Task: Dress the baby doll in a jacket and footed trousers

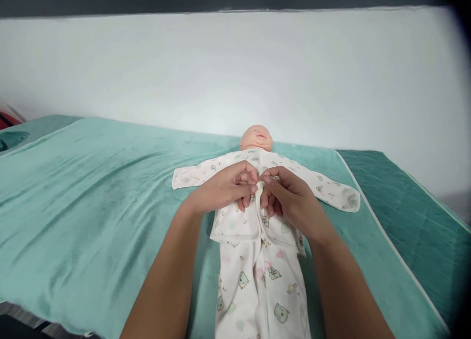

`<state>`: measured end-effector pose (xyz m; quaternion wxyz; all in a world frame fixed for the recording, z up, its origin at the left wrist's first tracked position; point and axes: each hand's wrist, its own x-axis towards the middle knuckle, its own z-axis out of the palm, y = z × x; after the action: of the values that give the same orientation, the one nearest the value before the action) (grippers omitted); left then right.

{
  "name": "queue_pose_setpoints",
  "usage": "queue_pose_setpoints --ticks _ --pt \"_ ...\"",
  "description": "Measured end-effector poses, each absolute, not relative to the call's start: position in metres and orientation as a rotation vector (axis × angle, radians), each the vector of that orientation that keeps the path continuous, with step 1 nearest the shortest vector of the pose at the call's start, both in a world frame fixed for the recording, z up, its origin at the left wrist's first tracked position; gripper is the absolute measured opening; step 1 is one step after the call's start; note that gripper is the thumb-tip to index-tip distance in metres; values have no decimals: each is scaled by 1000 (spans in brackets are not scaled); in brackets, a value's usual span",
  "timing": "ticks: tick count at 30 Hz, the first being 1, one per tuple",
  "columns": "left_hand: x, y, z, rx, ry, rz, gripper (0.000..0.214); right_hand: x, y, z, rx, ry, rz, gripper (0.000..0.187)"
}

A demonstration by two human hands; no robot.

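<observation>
A baby doll [256,137] lies on its back, head toward the wall. It wears a white printed jacket [235,223] with both sleeves spread out, and matching white trousers [243,280]. Over the chest, my left hand [235,184] pinches one edge of the jacket's front opening. Close beside it, my right hand [285,192] pinches the other edge, thumb and forefinger together. A small raised fold of cloth shows between the fingertips; any fastener there is too small to make out. Below the hands, the jacket's front edges run down to the hem.
A light green blanket [91,196] with soft wrinkles covers the bed under the doll. Darker green quilted cloth [401,196] lies at the right. Behind stands a white wall [221,74]. Something red [9,120] shows at the far left edge.
</observation>
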<state>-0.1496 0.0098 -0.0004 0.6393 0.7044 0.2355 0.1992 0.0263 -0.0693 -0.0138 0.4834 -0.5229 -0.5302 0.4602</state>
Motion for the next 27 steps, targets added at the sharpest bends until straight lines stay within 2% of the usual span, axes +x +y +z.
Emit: queue_pose_setpoints --ticks 12,16,27 --pt "-150 9 -1 1662 536 450 8 25 -70 -15 -1344 -1379 1076 26" --pt "-146 5 0 1653 589 487 16 25 -71 -15 -1377 -1406 1056 25" --pt "-146 6 0 1606 532 506 12 29 -69 -12 -1272 -1328 1188 19"
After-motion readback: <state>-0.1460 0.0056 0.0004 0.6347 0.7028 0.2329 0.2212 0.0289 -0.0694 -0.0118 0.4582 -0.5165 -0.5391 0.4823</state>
